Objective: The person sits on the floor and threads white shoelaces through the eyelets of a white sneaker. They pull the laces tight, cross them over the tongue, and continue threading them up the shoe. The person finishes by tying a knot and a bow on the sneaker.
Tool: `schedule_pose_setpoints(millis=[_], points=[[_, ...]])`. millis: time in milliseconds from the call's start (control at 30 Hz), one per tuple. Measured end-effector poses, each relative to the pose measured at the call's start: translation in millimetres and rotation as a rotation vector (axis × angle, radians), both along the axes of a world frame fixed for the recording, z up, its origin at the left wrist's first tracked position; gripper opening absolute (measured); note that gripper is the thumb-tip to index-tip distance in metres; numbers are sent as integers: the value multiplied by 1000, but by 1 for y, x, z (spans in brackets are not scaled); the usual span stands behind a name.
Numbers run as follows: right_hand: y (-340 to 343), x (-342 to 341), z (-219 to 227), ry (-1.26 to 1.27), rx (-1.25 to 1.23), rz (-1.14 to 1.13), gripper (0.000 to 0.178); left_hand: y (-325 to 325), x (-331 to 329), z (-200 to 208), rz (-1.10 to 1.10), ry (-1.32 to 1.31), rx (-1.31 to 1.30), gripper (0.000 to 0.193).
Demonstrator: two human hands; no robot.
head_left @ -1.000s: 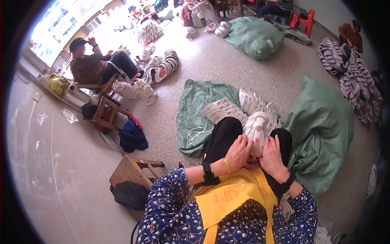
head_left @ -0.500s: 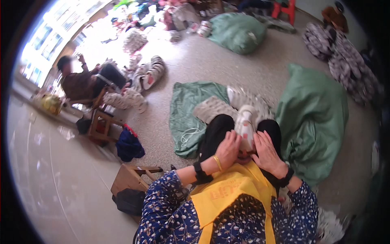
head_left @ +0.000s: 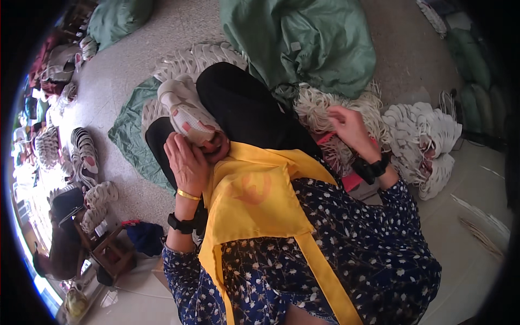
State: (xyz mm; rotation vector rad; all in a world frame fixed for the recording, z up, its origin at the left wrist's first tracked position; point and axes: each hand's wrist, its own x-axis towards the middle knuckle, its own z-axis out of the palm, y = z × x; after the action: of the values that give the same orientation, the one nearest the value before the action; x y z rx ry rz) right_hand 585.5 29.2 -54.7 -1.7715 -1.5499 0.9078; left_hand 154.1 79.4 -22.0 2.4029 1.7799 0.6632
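A pale shoe upper (head_left: 190,116) with reddish patches stands between my knees, against the yellow apron (head_left: 244,187). My left hand (head_left: 185,162) is closed on the edge of its lower end, and the thumb is partly hidden. My right hand (head_left: 349,129) is away from the shoe upper, off to the right beside my thigh. Its fingers are apart and seem to hold nothing, just over a heap of white shoelaces (head_left: 317,105). Whether the fingertips touch the laces I cannot tell. Pinkish-red material (head_left: 352,181) shows below that hand, partly covered by laces.
Stacked white shoe uppers (head_left: 422,135) lie on the floor at the right. A large green sack (head_left: 325,38) stands beyond my knees, with another row of uppers (head_left: 203,57) near it. Green sheeting (head_left: 132,127) spreads at the left. A wooden stool (head_left: 111,252) is farther left.
My view has swung to the right. My right hand has left the shoe upper and moved right to the shoelaces, while my left hand stays on the upper.
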Motion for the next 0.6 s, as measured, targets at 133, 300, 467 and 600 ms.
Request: schedule_pose_setpoints(millis=[133,300,467,600], points=[[-36,81,-69,-251,-189,-144,23,-3,15,-15,32,18,-27,33],[-43,94,-161,-358,-279,-79,26,-1,16,-19,34,48,-12,30],[-26,76,-198,-387,-180,-41,29,-3,12,-19,33,82,-25,29],[-8,94,-217,-479,-114,-14,32,-2,17,-17,48,89,-39,28]])
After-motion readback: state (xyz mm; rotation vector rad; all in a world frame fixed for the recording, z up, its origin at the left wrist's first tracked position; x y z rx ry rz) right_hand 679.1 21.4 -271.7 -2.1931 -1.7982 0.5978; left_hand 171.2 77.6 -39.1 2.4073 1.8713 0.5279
